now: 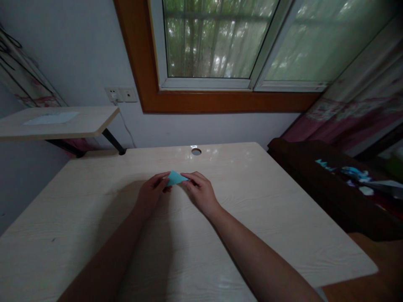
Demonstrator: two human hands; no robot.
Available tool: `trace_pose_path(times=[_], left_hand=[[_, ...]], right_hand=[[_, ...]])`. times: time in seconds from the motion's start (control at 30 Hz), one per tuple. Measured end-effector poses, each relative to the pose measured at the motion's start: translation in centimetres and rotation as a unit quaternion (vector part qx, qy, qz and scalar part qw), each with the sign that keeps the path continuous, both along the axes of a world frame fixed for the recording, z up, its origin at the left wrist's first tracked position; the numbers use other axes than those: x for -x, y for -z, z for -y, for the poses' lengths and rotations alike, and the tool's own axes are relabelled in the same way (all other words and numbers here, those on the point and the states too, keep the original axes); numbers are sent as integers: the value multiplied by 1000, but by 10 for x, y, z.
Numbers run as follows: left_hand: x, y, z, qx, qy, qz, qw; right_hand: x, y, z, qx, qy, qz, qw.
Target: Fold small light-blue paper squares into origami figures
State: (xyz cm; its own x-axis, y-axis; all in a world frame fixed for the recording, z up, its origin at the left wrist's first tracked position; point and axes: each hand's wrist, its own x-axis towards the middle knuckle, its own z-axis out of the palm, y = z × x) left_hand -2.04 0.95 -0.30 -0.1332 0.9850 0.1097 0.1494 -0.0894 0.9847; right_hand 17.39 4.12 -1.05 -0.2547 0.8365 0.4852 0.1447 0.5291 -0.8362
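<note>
Far left: patterned curtain hanging by the wall, black cables looped in front of it. Next, a raised wood-tone shelf with a pale flat sheet lying on top; its black legs stand on the surface at the rear-left corner. Surface is pale wood-grain, one small dark mark near its left side, soft arm shadows left of center. On the wall above the back edge: double outlet, plug in the left socket, white cord dropping behind the surface. Left hand is over the mid-rear of the surface, fingers pinching the left end of a small teal piece, looks like folded paper. The piece sits between the two hands, short of the cable hole at the back edge. Right hand: thumb and index finger pinching its right corner. Behind, sliding window in an orange-brown wood frame, greenery blurred through the glass. Right of the surface: dark brown piece of furniture carrying blue and white items, too blurred to identify. Above it, pink-and-white curtain. Brown floor shows bottom right.
</note>
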Motion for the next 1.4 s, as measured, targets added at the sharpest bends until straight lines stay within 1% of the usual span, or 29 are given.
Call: trace_pose_path(times=[0.23, 0.57, 0.8, 1.07, 1.27, 1.4], left_hand=[[0, -1, 1, 0, 2, -12, 1000], [1, 1, 1, -16, 23, -22, 999], [1, 0, 4, -19, 25, -5, 999], [-1, -2, 5, -2, 28, 20, 999], [0, 0, 3, -2, 34, 20, 999], [0, -2, 3, 1, 41, 11, 999]], right_hand=[[1, 0, 0, 0, 8, -1, 1000], [0, 3, -2, 15, 25, 4, 1000], [1, 2, -2, 22, 25, 1, 999], [1, 5, -3, 37, 19, -2, 999], [1, 2, -2, 36, 19, -8, 999], [1, 0, -1, 39, 20, -5, 999]])
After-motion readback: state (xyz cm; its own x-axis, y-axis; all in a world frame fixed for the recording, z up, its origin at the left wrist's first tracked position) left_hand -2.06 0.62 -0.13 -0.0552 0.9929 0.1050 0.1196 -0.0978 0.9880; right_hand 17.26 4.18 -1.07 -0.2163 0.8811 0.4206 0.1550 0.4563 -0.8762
